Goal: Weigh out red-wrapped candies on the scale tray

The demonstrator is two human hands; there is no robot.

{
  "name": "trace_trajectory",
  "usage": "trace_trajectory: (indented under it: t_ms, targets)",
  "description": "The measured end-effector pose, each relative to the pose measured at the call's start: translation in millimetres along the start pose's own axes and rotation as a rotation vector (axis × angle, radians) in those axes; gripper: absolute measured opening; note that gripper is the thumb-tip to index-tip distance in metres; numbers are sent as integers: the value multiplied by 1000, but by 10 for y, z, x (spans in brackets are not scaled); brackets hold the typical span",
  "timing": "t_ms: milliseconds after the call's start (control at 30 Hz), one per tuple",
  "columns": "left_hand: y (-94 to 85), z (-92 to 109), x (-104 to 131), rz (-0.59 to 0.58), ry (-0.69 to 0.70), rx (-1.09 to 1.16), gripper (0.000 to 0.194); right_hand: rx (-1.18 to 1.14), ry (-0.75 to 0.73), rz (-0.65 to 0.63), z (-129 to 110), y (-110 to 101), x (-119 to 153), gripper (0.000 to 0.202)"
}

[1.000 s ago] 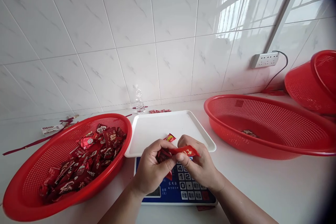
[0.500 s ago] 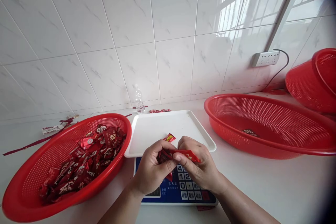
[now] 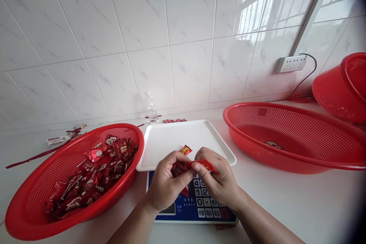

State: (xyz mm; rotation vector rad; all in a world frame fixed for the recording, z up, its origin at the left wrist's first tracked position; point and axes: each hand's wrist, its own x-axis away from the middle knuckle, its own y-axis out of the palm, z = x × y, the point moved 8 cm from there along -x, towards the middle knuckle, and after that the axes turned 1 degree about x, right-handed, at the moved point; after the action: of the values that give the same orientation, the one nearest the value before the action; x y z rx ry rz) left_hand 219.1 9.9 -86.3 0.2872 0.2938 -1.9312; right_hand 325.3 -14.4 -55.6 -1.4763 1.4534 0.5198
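My left hand (image 3: 167, 183) is closed around several dark red candy packets (image 3: 178, 169), partly hidden by its fingers. My right hand (image 3: 221, 183) pinches a bright red packet (image 3: 208, 165) between thumb and fingers, and the two thumbs almost meet at its left end. Both hands are above a blue weighing scale (image 3: 190, 211) with a keypad, at the front edge of its white tray (image 3: 174, 131). Just beyond my fingers shows a red packet with yellow lettering (image 3: 185, 150); whether it lies on the tray or is held, I cannot tell.
On the left stands a red perforated basket (image 3: 31, 187) with many red wrapped candies (image 3: 91, 183). Another red basket (image 3: 286, 160), right, has a dark packet (image 3: 273, 144) inside. A water bottle (image 3: 152, 108) stands by the wall, a power strip (image 3: 291, 63) hangs right, near stacked baskets (image 3: 333, 91).
The bright red packet has tilted slightly in my right hand's fingers. Both hands otherwise stay in place; the whole view has shifted very slightly.
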Motion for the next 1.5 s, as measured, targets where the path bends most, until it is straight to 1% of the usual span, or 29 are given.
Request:
trace_trajectory:
  t_ms: [100, 300, 400, 500, 633, 733, 833, 933, 1000, 1133, 1200, 1267, 1367, 1433, 1500]
  targets:
    - [-3, 23, 3, 9, 19, -11, 21, -21, -11, 9, 0, -2, 11, 32]
    - [-27, 16, 25, 35, 4, 3, 25, -96, 59, 66, 75, -51, 12, 35]
    - [-51, -14, 18, 52, -9, -10, 22, -82, 87, 84, 82, -70, -1, 27]
    - [-45, -44, -2, 33, -33, -8, 20, -47, 89, 85, 68, -76, -12, 23]
    - [-49, 2, -10, 40, 15, -33, 18, -118, 127, 92, 98, -85, -8, 26]
    - [-88, 24, 10, 87, 56, -18, 19, -198, 126, 66, 98, -61, -9, 25]
    - [-143, 13, 30, 144, 77, 11, 20, -186, 153, 7, 112, -9, -10, 18]
    - [-152, -16, 32, 154, 57, 24, 21, -166, 185, -12, 136, 8, -5, 13]
    - [-148, -9, 32, 163, 57, -6, 20, -168, 202, -18, 149, 9, -1, 13]
    - [-147, 53, 42, 204, 108, -106, 18, -164, 229, -24, 163, 6, 2, 15]
    - [-157, 44, 41, 223, 104, -131, 19, -141, 227, -12, 160, -10, -6, 15]
    - [-206, 7, 38, 272, 84, -114, 22, -79, 248, 23, 190, -49, -16, 17]
    - [-360, -53, 54, 419, 79, -52, 29, 80, 355, 89, 331, -144, -10, 22]
    - [-458, -69, 71, 509, 97, -34, 28, 188, 429, 103, 444, -197, 6, 25]
    - [-513, -59, 80, 554, 122, -52, 27, 277, 472, 102, 528, -229, 20, 27]
